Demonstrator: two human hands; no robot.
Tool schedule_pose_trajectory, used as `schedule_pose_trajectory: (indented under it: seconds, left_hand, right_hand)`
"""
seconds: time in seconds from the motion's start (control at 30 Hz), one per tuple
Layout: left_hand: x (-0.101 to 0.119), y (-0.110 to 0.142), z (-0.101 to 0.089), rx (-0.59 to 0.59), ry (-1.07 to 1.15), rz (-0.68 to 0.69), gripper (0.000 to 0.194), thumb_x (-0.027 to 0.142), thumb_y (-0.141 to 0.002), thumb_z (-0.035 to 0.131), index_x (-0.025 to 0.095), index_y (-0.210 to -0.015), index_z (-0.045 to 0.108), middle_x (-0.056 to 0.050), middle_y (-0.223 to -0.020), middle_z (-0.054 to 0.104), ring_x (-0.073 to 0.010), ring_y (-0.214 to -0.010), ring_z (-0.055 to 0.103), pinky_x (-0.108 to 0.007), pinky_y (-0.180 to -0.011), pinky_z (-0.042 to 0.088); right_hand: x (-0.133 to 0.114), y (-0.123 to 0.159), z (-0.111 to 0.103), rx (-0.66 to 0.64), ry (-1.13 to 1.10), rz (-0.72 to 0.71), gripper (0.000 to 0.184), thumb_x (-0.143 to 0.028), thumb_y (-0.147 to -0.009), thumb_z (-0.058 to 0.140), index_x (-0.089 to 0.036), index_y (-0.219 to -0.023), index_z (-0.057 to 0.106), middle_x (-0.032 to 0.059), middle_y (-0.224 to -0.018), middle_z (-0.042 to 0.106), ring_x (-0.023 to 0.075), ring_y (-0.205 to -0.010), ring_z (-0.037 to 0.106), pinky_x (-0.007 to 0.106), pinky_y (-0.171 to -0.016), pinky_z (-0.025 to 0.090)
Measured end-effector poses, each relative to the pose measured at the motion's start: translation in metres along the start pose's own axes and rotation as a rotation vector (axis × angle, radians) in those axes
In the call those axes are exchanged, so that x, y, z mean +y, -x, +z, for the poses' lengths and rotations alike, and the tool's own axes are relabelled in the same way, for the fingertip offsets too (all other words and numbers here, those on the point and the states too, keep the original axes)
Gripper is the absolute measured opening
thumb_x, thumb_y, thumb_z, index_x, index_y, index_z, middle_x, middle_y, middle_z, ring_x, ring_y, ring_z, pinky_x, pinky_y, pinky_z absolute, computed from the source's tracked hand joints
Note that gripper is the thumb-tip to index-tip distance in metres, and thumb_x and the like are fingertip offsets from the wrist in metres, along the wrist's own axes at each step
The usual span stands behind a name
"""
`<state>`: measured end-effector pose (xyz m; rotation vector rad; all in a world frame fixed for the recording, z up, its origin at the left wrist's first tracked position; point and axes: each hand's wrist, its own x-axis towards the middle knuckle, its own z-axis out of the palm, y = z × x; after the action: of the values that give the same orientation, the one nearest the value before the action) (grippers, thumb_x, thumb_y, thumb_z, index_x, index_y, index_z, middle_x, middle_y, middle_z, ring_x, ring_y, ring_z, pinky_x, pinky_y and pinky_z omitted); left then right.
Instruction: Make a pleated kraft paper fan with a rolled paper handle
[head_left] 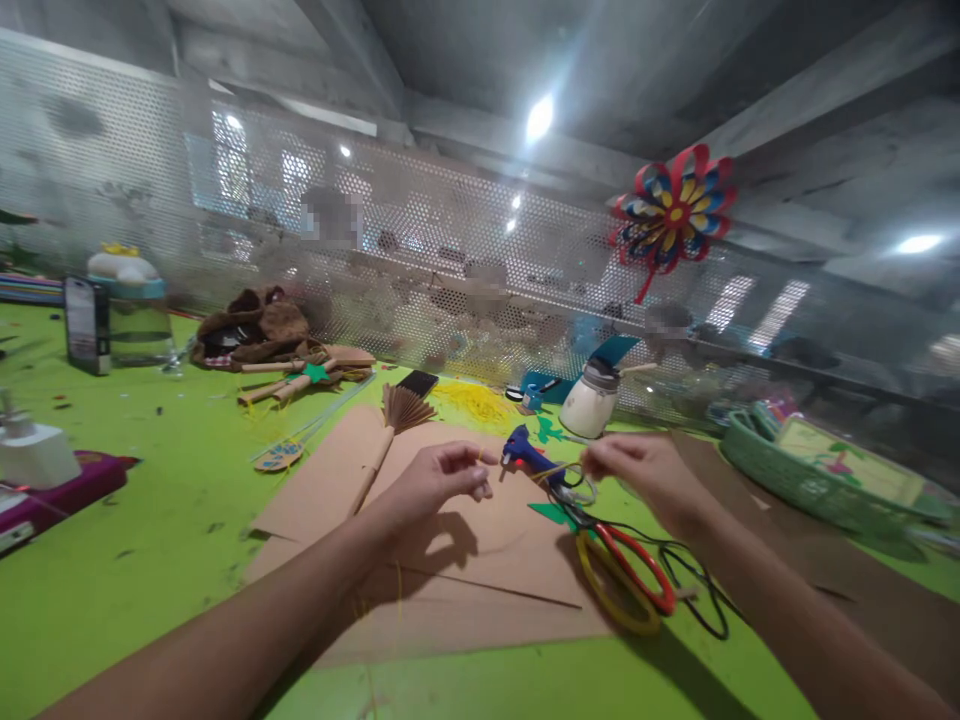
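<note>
My left hand (442, 478) hovers over brown paper sheets (480, 620), fingers curled and thumb close to the forefinger. A tiny yellow bit shows at its fingertips; what they hold is unclear. To the right, my right hand (649, 468) pinches the end of a thin yellowish strip (556, 471). Between the hands lies a blue glue gun (531, 456), its nozzle toward my left hand. Scissors (622, 580) with red and yellow handles lie below my right hand, beside a black cord (709, 590). A rolled-paper stick with a fan-pleated end (403, 410) lies beyond my left hand.
A white jar (591, 400) stands behind my right hand. Yellow shreds (474, 402) lie at the back. A green basket (810, 470) is at right. Paper sticks with a green star (315, 373), a phone (86, 325) and a white charger (37, 455) are at left.
</note>
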<state>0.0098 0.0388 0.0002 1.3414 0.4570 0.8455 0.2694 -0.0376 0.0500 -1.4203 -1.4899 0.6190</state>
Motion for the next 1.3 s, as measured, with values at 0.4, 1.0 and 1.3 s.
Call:
schedule_pose_trajectory:
  seconds: [0.4, 1.0, 1.3]
  left_hand:
    - [0.002, 0.020, 0.016, -0.586, -0.082, -0.221, 0.045, 0.030, -0.073, 0.074, 0.022, -0.116, 0.066, -0.005, -0.086, 0.069, -0.0186, -0.083, 0.064, -0.036, -0.080, 0.048]
    - [0.025, 0.020, 0.020, -0.519, -0.086, -0.002, 0.023, 0.017, -0.073, 0.057, 0.017, -0.088, 0.075, -0.008, -0.082, 0.071, -0.0193, -0.074, 0.063, -0.033, -0.072, 0.047]
    - [0.001, 0.002, 0.005, -0.211, 0.037, 0.010, 0.053, 0.014, -0.062, 0.057, 0.024, -0.112, 0.069, -0.009, -0.100, 0.071, -0.0239, -0.094, 0.063, -0.034, -0.077, 0.049]
  right_hand:
    - [0.005, -0.111, -0.111, 0.652, 0.088, 0.097, 0.023, -0.030, -0.094, 0.055, -0.018, -0.112, 0.061, 0.0089, -0.118, 0.061, 0.0192, -0.096, 0.062, 0.037, -0.081, 0.054]
    - [-0.031, 0.003, 0.048, -0.889, 0.152, 0.060, 0.035, -0.015, -0.058, 0.080, -0.022, -0.092, 0.075, -0.0104, -0.048, 0.056, 0.0056, -0.041, 0.048, 0.015, -0.038, 0.036]
    - [-0.033, -0.044, -0.015, -0.220, 0.273, -0.105, 0.023, -0.018, -0.082, 0.062, -0.015, -0.059, 0.064, -0.0041, -0.053, 0.054, 0.0087, -0.051, 0.049, 0.020, -0.049, 0.039]
